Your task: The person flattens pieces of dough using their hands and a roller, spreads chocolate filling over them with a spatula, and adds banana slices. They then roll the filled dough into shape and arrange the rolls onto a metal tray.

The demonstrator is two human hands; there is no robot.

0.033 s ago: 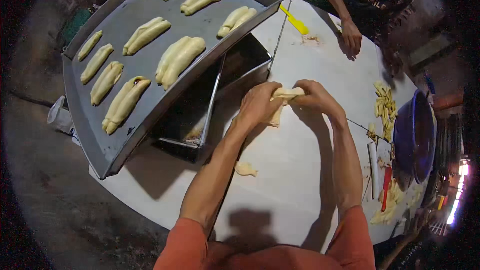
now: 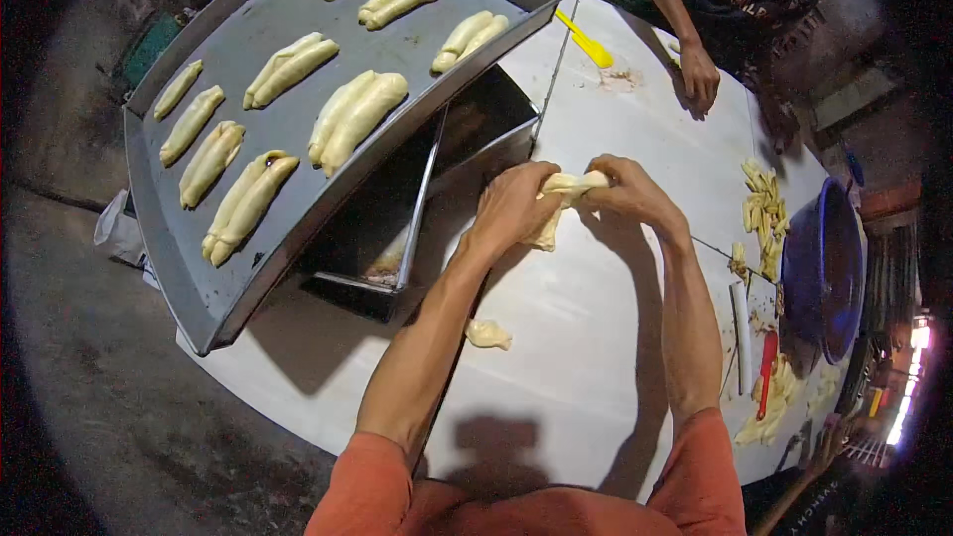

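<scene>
Over the white table, a pale piece of dough (image 2: 568, 186) is held between my two hands, partly rolled at the top. A flat flap of it hangs toward me below the left fingers. My left hand (image 2: 514, 201) is closed on its left end, and my right hand (image 2: 630, 191) pinches the right end; the fingers partly cover the dough. Nearer to me, beside my left forearm, a small dough scrap (image 2: 488, 335) lies on the table. Several filled dough rolls (image 2: 248, 206), some in side-by-side pairs, sit on a large grey metal tray (image 2: 248, 124) at the left.
Beneath the tray stand dark metal pans (image 2: 382, 238). A yellow spatula (image 2: 593, 48) lies at the far side, near a co-worker's hand (image 2: 699, 77). Dough strips (image 2: 762, 213), a blue basin (image 2: 820, 268) and a red-handled tool (image 2: 767, 375) are at the right.
My right fingers have shifted very slightly on the dough's end. Everything else looks the same.
</scene>
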